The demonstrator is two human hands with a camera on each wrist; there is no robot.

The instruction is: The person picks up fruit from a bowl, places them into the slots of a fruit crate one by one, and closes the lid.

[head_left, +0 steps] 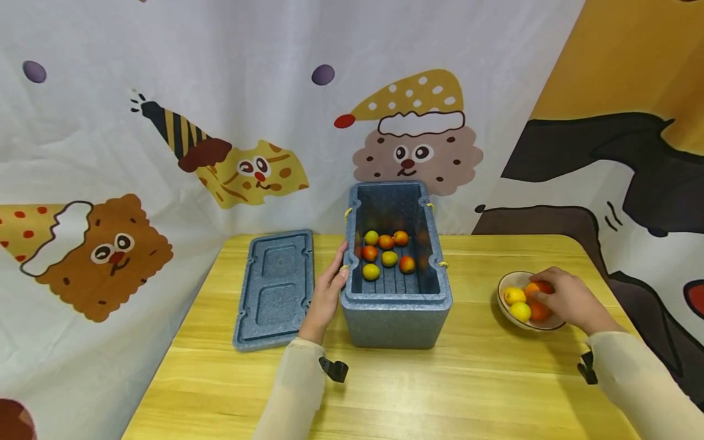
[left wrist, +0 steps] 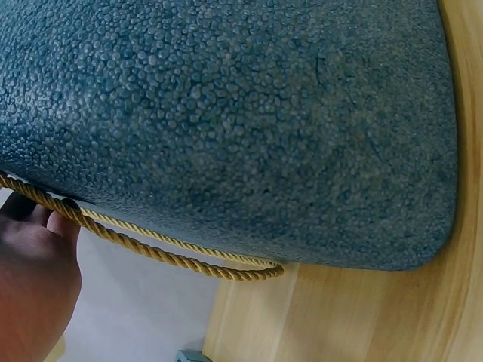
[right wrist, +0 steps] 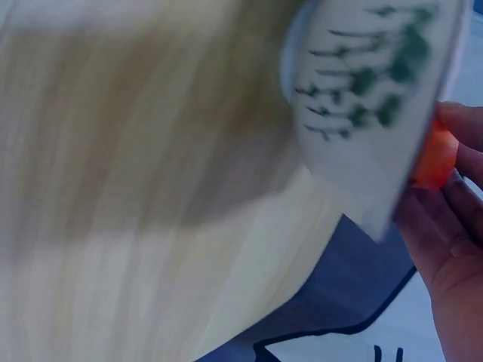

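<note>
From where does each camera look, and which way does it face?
Head: worn on the head, facing forward and down at the box, lid and bowl; sleeves, left hand and right hand show.
Left wrist: worn there, facing the box's side and a rope; the left hand partly shows.
Right wrist: worn there, facing the bowl's outside and the table; the right hand partly shows, pinching a fruit.
Head and right wrist share the bowl and right hand.
</note>
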